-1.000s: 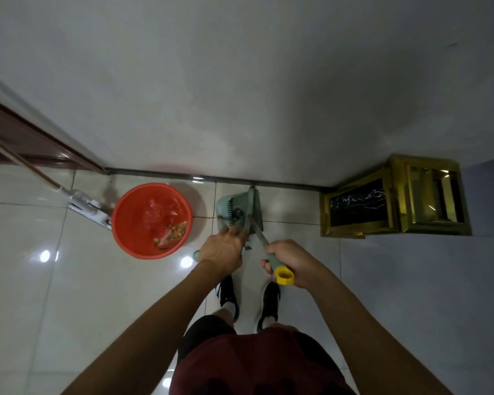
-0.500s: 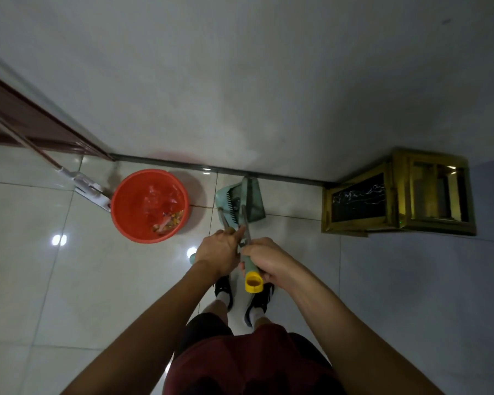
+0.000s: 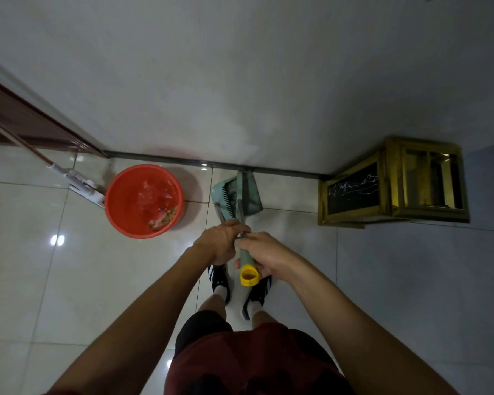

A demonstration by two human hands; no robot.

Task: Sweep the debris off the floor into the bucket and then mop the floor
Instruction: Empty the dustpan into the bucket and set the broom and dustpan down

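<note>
Both hands have drawn together: right hand (image 3: 264, 256) fingers grip the broom handle (image 3: 247, 262), left hand (image 3: 220, 242) fingers grip a second handle above the dustpan (image 3: 237, 195), beside the bucket (image 3: 144, 201)

Glossy floor tiles (image 3: 40, 280), smooth orange plastic bucket (image 3: 117, 215), matt green plastic dustpan (image 3: 253, 199), shiny gold-metal stand (image 3: 354, 220).
</note>
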